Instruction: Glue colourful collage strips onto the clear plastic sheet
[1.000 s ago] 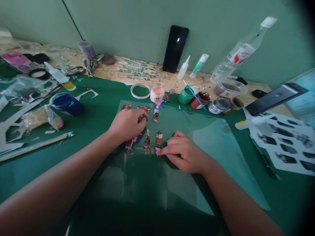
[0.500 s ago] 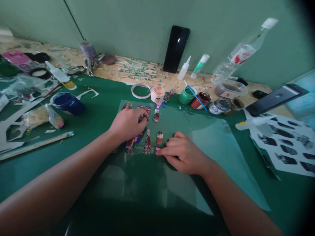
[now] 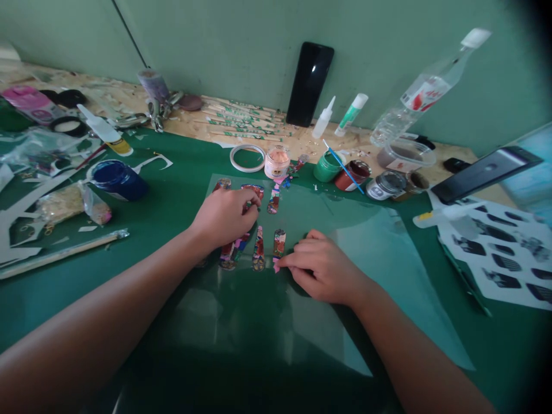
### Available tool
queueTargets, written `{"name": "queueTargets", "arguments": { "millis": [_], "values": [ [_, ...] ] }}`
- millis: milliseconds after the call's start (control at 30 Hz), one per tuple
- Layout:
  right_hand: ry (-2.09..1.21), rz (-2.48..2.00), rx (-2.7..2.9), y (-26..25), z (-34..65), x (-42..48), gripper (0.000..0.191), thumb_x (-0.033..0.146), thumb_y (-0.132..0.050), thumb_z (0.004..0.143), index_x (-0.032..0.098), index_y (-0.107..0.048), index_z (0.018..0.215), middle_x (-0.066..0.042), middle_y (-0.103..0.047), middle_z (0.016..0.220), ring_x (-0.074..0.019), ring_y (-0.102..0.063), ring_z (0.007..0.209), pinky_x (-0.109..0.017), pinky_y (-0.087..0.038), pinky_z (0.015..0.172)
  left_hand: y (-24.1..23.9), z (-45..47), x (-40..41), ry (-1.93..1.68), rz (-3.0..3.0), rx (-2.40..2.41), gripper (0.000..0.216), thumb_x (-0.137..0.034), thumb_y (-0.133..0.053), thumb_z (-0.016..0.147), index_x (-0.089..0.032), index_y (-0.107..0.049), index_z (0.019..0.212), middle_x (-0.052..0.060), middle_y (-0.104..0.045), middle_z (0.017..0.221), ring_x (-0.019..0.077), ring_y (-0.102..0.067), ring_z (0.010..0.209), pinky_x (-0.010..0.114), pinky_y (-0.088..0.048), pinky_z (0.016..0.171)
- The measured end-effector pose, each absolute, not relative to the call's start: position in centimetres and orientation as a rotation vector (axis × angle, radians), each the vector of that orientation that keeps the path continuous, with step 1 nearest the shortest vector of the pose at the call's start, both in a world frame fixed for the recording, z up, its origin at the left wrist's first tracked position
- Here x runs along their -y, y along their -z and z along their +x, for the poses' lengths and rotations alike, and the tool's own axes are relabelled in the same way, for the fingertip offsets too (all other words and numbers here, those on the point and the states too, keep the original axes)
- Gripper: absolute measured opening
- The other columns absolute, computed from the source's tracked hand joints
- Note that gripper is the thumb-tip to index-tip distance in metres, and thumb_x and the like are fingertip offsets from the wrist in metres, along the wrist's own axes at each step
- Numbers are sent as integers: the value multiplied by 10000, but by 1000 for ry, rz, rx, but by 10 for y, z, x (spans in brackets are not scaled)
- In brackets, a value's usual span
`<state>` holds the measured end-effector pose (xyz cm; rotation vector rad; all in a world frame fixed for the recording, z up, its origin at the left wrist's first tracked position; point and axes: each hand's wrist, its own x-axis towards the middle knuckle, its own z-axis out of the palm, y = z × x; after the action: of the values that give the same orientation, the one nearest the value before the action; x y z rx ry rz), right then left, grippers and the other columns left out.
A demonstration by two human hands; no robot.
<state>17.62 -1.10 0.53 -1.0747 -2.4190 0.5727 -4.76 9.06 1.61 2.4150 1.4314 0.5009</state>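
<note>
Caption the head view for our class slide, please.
The right hand touches a pink piece at one end of a patterned strip; the left hand partly covers other strips.

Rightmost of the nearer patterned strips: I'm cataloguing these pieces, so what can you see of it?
The strip is narrow, with a rounded far end and mottled reddish, brown and pale patches. Its near end shows a dark bluish band, then an uneven pink bit; whether joined, I can't tell. Material is unclear. It lies on a clear sheet, lengthwise away from the person; the right grip appears to touch the pink bit with its index finger.
</note>
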Motion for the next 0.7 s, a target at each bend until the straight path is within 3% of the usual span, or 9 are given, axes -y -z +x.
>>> {"name": "queueTargets", "arguments": {
  "millis": [333, 700],
  "values": [
    [-643, -1027, 2386, -7, 177, 10, 285, 105, -528, 871, 207, -791, 905, 26, -594, 593, -117, -514, 566, -328, -289, 711, -16, -48, -91, -502, 2414, -1424, 287, -274, -511, 814, -211, -770, 920, -5, -669, 603, 164, -568, 559, 303, -393, 610],
    [-629, -1087, 2406, -7, 175, 10, 300, 112, -504, 913, 209, -779, 985, 12, -711, 705, -118, -583, 623, -328, -284, 726, -14, -48, -91, -505, 2428, -1421, 279, -270, -516, 815, -208, -767, 920, -4, -659, 592, 166, -565, 561, 305, -387, 608]
  ]
}}
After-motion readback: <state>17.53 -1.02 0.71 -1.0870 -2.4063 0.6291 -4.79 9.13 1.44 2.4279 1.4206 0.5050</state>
